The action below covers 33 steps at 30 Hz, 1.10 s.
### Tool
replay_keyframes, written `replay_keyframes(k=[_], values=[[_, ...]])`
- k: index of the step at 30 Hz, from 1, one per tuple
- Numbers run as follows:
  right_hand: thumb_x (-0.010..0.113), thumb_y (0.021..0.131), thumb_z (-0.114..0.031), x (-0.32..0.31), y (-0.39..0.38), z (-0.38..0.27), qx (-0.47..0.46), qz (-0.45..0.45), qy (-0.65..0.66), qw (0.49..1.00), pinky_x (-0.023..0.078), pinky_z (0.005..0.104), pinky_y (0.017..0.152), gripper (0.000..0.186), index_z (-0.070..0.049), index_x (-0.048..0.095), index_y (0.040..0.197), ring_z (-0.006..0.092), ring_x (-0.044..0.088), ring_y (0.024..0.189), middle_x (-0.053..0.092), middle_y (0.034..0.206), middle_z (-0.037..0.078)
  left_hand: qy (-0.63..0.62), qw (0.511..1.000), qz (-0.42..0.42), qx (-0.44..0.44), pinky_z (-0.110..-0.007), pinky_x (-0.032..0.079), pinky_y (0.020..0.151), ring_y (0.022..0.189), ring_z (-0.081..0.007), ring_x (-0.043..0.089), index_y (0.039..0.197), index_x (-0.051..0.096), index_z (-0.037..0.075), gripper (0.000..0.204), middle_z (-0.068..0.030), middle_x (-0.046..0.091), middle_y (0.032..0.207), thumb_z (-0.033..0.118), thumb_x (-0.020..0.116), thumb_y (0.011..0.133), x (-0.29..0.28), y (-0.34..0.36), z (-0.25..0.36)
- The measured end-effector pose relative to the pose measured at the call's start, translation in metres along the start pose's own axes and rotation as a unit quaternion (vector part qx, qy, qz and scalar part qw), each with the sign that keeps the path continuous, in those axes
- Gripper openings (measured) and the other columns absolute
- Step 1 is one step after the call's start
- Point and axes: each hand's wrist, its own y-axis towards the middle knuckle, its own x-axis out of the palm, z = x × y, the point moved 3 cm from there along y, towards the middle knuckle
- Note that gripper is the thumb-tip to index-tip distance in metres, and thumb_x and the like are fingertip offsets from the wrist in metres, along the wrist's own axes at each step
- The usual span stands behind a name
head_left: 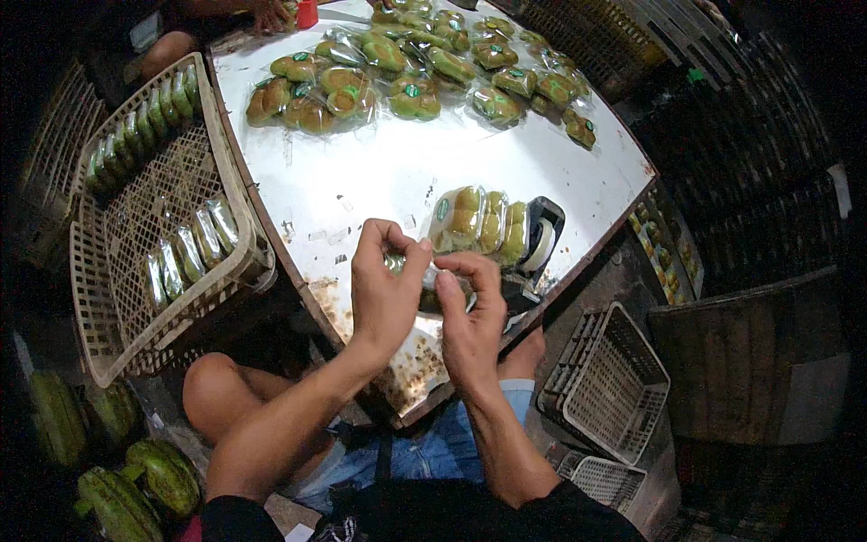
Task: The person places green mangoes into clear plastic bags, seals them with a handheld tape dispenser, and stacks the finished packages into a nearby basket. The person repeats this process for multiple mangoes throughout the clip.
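Note:
Above the near corner of the white table (379, 172), my left hand (384, 289) and my right hand (471, 321) pinch the gathered plastic of a clear bag (430, 300) between thumbs and fingers. The fingers mostly hide what is inside the bag. Just beyond them lie several green-brown bread buns in clear bags (492, 221), side by side. A dark tape dispenser (553, 217) with a pale roll stands to the right of these, close to my right hand.
Many bagged buns (415, 95) cover the table's far side. At left, a beige crate (230, 172) holds rows of bagged buns. Grey crates (623, 379) stand at lower right, large green ribbed fruits (117, 501) at lower left. Another person's hand (271, 16) rests at the far-left table edge.

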Motion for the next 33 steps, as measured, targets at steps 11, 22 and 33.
replay_keyframes(k=[11,22,33], values=[[0.062,0.093,-0.023,0.008,0.043,0.019,0.247,-0.107,0.317,0.910,0.042,0.0310,0.098,0.041,-0.005,0.046,0.126,0.0192,0.050,0.114,0.055,0.116,0.012,-0.302,0.945,-0.032,-0.126,-0.029,0.049,0.088,0.090,-0.0139,0.059,0.109,0.055,0.002,0.030,-0.0033,0.061,0.093,0.007,0.072,0.085,-0.014,0.031,0.022],[0.064,0.090,-0.024,-0.091,0.216,0.059,-0.125,-0.048,-0.288,0.948,0.047,0.0447,0.091,0.025,-0.005,0.068,0.105,0.0352,0.057,0.110,0.059,0.119,0.018,0.074,0.945,-0.271,-0.170,-0.039,0.040,0.107,0.128,-0.0366,0.049,0.145,0.027,-0.014,0.101,-0.0333,0.046,0.137,0.054,0.071,0.085,0.046,0.087,-0.048],[0.058,0.093,-0.034,-0.010,0.367,0.172,-0.206,-0.165,-0.608,0.749,0.041,0.0503,0.104,0.038,-0.010,0.066,0.120,0.0383,0.041,0.133,0.044,0.147,0.014,0.041,0.983,-0.106,-0.147,-0.047,0.031,0.114,0.141,-0.0433,0.032,0.146,0.031,-0.009,0.086,-0.0330,0.033,0.149,0.043,0.069,0.089,-0.002,0.104,-0.006]])
